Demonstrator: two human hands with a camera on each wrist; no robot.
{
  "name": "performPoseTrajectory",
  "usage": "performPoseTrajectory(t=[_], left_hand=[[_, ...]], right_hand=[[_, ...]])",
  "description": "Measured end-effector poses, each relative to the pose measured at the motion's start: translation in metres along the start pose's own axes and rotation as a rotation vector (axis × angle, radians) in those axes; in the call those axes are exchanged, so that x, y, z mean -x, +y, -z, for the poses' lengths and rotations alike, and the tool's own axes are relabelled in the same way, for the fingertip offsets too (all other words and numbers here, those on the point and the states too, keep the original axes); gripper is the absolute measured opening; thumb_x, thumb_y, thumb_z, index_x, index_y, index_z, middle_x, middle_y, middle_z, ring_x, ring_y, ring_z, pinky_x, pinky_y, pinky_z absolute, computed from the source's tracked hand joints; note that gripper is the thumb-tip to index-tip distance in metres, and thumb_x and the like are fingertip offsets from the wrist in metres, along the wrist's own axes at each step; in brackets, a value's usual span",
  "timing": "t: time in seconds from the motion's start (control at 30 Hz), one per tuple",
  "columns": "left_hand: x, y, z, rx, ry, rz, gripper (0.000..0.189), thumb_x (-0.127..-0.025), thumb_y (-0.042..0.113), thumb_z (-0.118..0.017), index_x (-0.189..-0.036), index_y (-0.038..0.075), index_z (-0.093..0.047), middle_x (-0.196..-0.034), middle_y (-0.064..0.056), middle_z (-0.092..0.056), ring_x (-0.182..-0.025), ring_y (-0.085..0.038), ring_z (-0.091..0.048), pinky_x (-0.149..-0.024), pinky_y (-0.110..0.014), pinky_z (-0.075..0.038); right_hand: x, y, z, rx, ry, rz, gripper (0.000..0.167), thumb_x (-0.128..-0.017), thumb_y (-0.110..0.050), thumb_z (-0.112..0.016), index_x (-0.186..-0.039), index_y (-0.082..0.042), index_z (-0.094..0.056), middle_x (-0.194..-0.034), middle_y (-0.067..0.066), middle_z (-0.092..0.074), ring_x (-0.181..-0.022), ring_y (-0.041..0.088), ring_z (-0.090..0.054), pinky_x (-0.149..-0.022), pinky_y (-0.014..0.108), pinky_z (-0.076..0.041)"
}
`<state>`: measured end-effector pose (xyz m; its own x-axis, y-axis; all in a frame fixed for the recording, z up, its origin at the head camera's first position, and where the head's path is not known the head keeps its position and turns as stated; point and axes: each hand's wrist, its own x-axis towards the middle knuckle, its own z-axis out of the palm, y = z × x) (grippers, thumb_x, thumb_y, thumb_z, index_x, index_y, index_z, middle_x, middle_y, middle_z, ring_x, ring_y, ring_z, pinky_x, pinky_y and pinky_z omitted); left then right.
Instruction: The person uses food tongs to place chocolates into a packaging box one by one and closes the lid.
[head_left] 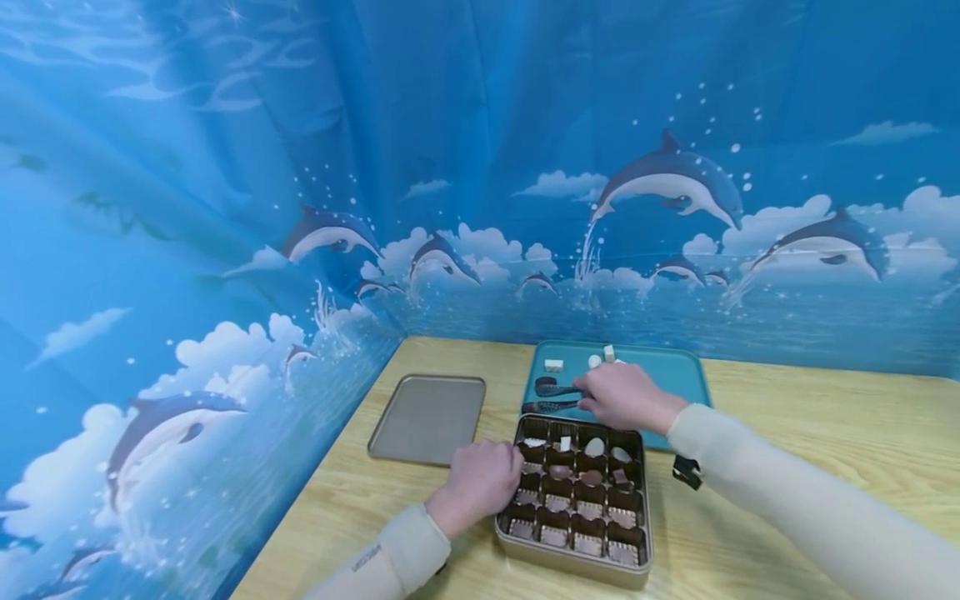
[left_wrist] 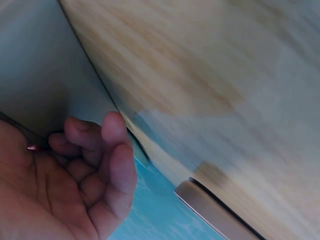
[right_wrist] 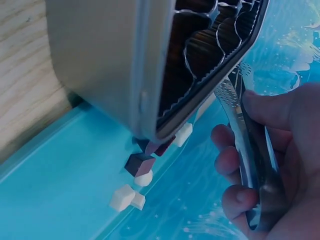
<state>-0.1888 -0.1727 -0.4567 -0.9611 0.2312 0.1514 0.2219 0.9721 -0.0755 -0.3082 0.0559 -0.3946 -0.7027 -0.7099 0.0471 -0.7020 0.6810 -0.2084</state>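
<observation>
In the head view my right hand (head_left: 622, 396) grips a pair of metal tongs (head_left: 557, 389) over the blue tray (head_left: 693, 375). The tongs' perforated tips are spread apart near dark chocolates (head_left: 546, 382); the right wrist view shows fingers and thumb around the tongs' arms. At the left rim of a metal tin (head_left: 573, 565) my left hand (head_left: 480, 479) holds on, its fingers (left_wrist: 122, 167) curled beside the tin's outer wall; the thumb's grip is hidden. Divided into small cups, the tin holds white chocolates (head_left: 595, 447) in its far row and brown chocolates (head_left: 591, 477) in the row before it.
A flat metal lid (head_left: 431, 417) lies left of the tin on the wooden table (head_left: 810, 417). White pieces (head_left: 553, 365) and dark ones lie on the tray behind the tin. The nearer rows of cups (head_left: 588, 544) show bare liners. A dolphin-print curtain (head_left: 480, 167) hangs behind the table.
</observation>
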Motion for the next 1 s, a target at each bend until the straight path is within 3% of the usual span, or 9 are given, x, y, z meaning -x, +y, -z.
performPoseTrajectory(t=[0.23,0.43,0.6,0.7,0.77,0.87,1.0], left_hand=[[-0.001,0.000,0.001,0.038,-0.015,0.021,0.033,-0.100,0.029,-0.050,-0.070,0.017,-0.054,-0.064,-0.002,-0.057,-0.056,-0.021,-0.059,-0.043,-0.037,-0.045],[-0.001,0.001,0.002,0.061,-0.023,0.045,0.036,-0.102,0.031,-0.047,-0.070,0.016,-0.055,-0.066,-0.004,-0.060,-0.060,-0.022,-0.062,-0.046,-0.040,-0.047],[-0.001,0.001,0.001,0.064,-0.022,0.046,0.036,-0.102,0.031,-0.046,-0.071,0.016,-0.056,-0.066,-0.004,-0.061,-0.060,-0.022,-0.062,-0.046,-0.040,-0.048],[-0.001,0.001,0.000,0.069,-0.015,0.047,0.037,-0.102,0.031,-0.046,-0.070,0.016,-0.056,-0.065,-0.004,-0.060,-0.059,-0.022,-0.061,-0.045,-0.039,-0.047],[-0.001,0.001,-0.001,0.072,-0.014,0.050,0.037,-0.103,0.031,-0.046,-0.071,0.015,-0.057,-0.064,-0.004,-0.059,-0.058,-0.021,-0.061,-0.045,-0.038,-0.046],[-0.001,0.000,-0.001,0.075,-0.009,0.052,0.039,-0.103,0.031,-0.045,-0.071,0.015,-0.059,-0.064,-0.004,-0.059,-0.057,-0.021,-0.060,-0.045,-0.038,-0.046],[-0.001,0.000,-0.001,0.074,-0.002,0.054,0.040,-0.104,0.032,-0.045,-0.071,0.014,-0.060,-0.065,-0.005,-0.061,-0.058,-0.022,-0.062,-0.045,-0.039,-0.047]], right_hand=[[-0.011,-0.004,-0.007,0.003,-0.049,-0.004,0.018,-0.096,-0.021,-0.068,-0.110,-0.011,-0.075,-0.079,-0.001,-0.071,-0.053,0.008,-0.053,-0.053,0.030,-0.044],[-0.015,-0.006,-0.012,0.001,-0.035,-0.030,0.016,-0.094,-0.020,-0.071,-0.106,-0.011,-0.077,-0.083,0.002,-0.074,-0.058,0.012,-0.058,-0.051,0.031,-0.045],[-0.015,-0.006,-0.014,-0.002,-0.019,-0.024,0.007,-0.094,-0.018,-0.071,-0.091,-0.015,-0.076,-0.063,-0.004,-0.061,-0.050,0.012,-0.050,-0.048,0.029,-0.037],[-0.014,-0.005,-0.015,-0.005,0.000,-0.010,0.008,-0.094,-0.018,-0.071,-0.088,-0.016,-0.075,-0.059,-0.005,-0.057,-0.048,0.010,-0.045,-0.047,0.027,-0.034],[-0.013,-0.004,-0.015,-0.001,0.007,-0.006,0.008,-0.095,-0.018,-0.070,-0.093,-0.014,-0.076,-0.062,-0.003,-0.061,-0.047,0.009,-0.045,-0.048,0.027,-0.036],[-0.009,-0.002,-0.010,-0.001,0.023,0.000,0.017,-0.096,-0.018,-0.068,-0.108,-0.009,-0.076,-0.083,0.004,-0.074,-0.051,0.007,-0.051,-0.052,0.029,-0.046],[-0.001,-0.002,0.000,-0.021,0.039,0.004,0.023,-0.097,-0.017,-0.066,-0.117,-0.006,-0.073,-0.097,0.008,-0.076,-0.053,0.006,-0.054,-0.054,0.029,-0.048]])
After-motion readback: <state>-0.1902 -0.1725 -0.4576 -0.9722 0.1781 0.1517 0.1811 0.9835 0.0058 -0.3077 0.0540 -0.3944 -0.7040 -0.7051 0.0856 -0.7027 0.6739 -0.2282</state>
